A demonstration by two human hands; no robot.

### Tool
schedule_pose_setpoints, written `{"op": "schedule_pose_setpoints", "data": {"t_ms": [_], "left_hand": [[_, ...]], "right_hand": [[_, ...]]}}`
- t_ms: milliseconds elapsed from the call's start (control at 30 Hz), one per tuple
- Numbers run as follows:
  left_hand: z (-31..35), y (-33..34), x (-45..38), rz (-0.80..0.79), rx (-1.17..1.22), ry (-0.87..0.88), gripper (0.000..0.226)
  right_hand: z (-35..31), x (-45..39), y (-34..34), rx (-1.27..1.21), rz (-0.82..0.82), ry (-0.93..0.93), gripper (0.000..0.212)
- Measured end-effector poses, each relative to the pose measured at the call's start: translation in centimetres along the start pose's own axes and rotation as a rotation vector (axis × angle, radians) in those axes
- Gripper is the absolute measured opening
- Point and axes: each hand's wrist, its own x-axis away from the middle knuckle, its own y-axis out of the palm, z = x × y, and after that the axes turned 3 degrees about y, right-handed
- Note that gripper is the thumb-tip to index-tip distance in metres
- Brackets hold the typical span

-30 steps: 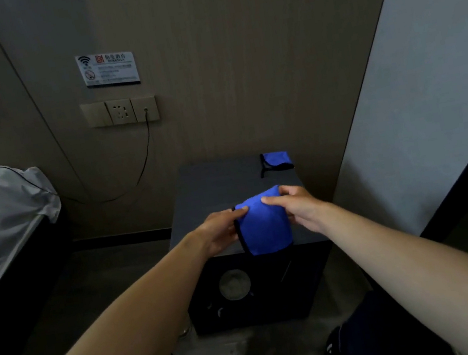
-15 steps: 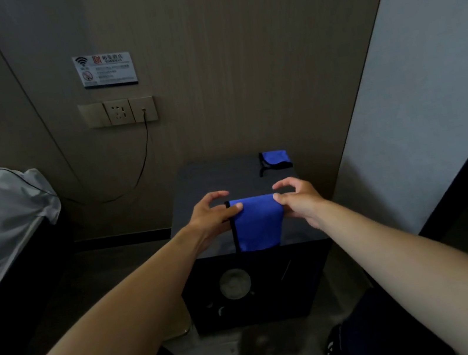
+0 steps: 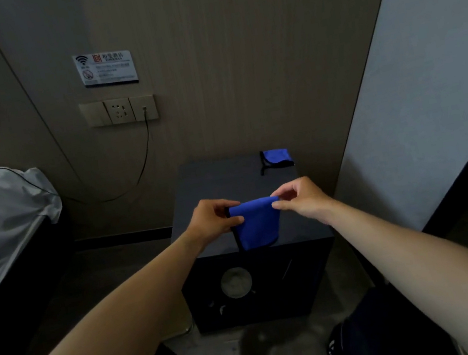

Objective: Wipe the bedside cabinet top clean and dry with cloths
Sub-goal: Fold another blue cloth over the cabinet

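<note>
Blue cloth point(image 3: 255, 224) held by its top edge between both hands, centre of frame, above the front half of the bedside cabinet top point(image 3: 221, 185).

We note the left hand point(image 3: 210, 223) pinching the cloth's upper left corner, thumb in front and fingers curled behind; the right hand point(image 3: 301, 198) pinches the upper right corner between thumb and fingertips, its other fingers bent loosely. Each grip is closed on the cloth, not released. The cloth hangs folded below the two grips, black-trimmed edge on its left side, lower hem level with the cabinet's front edge; we cannot tell whether it touches the top. A second blue cloth point(image 3: 276, 158) lies bunched at the top's far right corner, well apart from both hands.
</note>
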Motion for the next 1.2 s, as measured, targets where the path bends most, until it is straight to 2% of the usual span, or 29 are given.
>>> {"op": "schedule_pose_setpoints", "data": {"t_ms": [133, 267, 400, 633, 767, 867, 1033, 1200], "left_hand": [[-0.4, 0.5, -0.6, 0.028, -0.007, -0.025, 0.016], [-0.8, 0.5, -1.1, 0.025, -0.113, 0.035, 0.014], [-0.6, 1.0, -1.4, 0.041, -0.061, 0.039, 0.018], [-0.6, 2.7, -1.8, 0.119, 0.298, -0.135, 0.021], [-1.0, 2.8, -2.3, 0.054, 0.49, -0.192, 0.027], [-1.4, 3.5, -3.0, 0.113, 0.488, -0.197, 0.033], [-2.1, 5.2, -5.9, 0.262, 0.463, -0.22, 0.017], [-3.4, 6.9, -9.9, 0.26, 0.386, -0.259, 0.025]], "right_hand": [[0.3, -0.5, 0.2, -0.087, 0.017, 0.07, 0.008], [0.4, -0.9, 0.1, -0.175, -0.024, 0.141, 0.008], [0.3, -0.9, 0.3, -0.195, -0.008, 0.137, 0.011], [0.4, -1.5, 0.6, -0.323, 0.135, 0.185, 0.015], [1.6, -2.5, 0.4, -0.392, 0.225, 0.225, 0.019], [2.7, -3.2, 0.1, -0.47, 0.232, 0.232, 0.021], [4.2, -5.0, -0.6, -0.589, 0.179, 0.272, 0.017], [6.5, -7.5, -2.4, -0.429, 0.189, 0.246, 0.024]]}}
